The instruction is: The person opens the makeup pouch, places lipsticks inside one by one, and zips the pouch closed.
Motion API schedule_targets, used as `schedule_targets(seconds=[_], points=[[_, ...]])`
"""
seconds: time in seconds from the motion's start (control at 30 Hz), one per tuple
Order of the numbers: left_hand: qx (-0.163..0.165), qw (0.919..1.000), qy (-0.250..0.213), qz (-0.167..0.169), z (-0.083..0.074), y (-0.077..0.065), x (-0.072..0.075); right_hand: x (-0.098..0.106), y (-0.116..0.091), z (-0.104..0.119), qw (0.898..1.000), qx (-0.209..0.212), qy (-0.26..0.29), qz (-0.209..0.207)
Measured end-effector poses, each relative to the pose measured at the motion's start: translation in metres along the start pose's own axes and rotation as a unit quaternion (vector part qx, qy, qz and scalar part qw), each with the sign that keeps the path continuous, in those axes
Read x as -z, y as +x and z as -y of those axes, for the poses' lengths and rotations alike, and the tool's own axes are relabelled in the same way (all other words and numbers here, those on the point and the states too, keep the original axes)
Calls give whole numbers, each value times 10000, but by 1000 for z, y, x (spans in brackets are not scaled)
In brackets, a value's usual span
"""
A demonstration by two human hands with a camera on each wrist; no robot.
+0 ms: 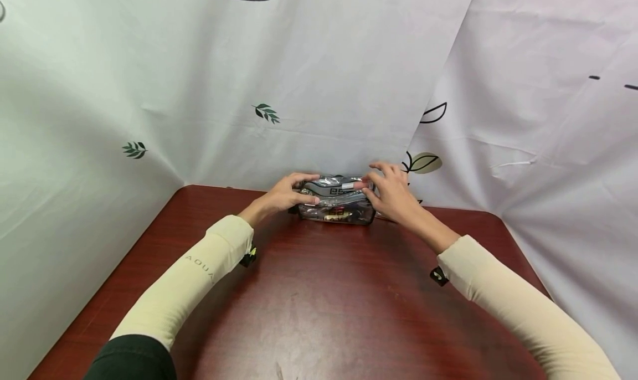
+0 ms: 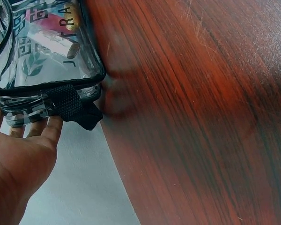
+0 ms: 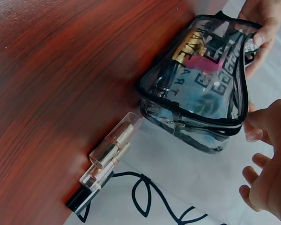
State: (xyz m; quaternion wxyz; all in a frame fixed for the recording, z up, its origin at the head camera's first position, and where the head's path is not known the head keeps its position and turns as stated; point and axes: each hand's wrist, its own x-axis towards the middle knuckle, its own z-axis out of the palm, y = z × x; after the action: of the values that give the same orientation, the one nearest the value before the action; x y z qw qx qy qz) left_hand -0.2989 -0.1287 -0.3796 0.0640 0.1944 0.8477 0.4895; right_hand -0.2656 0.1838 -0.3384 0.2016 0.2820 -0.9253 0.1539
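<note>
A clear toiletry pouch (image 1: 336, 212) with black trim and dark lettering stands at the table's back edge, its top unzipped. My left hand (image 1: 285, 193) grips its left end, thumb in front and fingers behind. At the top right of the opening, my right hand (image 1: 396, 194) pinches a small pink tube with a silvery end (image 1: 349, 186), possibly lip gloss. Through the pouch's clear wall I see a white tube (image 2: 54, 43), a pink item (image 3: 203, 63) and a gold item (image 3: 188, 46). The right hand's other fingers are spread loosely.
Beside the pouch's right end lie clear cosmetic tubes (image 3: 105, 152), one black-capped, near the table edge. The reddish-brown table (image 1: 339, 297) stretches toward me. White patterned cloth (image 1: 324, 81) hangs right behind the pouch and along both sides.
</note>
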Motion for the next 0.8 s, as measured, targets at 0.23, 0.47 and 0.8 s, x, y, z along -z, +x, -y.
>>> schedule_targets(seconds=[0.23, 0.47, 0.8], points=[[23, 9999, -117, 1, -2, -3, -2, -5, 2, 5, 9999, 126, -73, 1], [40, 9999, -130, -31, -1, -3, -2, -8, 3, 6, 9999, 116, -86, 37], [55, 9999, -140, 13, -1, -2, 0, -4, 3, 5, 9999, -20, 102, 132]])
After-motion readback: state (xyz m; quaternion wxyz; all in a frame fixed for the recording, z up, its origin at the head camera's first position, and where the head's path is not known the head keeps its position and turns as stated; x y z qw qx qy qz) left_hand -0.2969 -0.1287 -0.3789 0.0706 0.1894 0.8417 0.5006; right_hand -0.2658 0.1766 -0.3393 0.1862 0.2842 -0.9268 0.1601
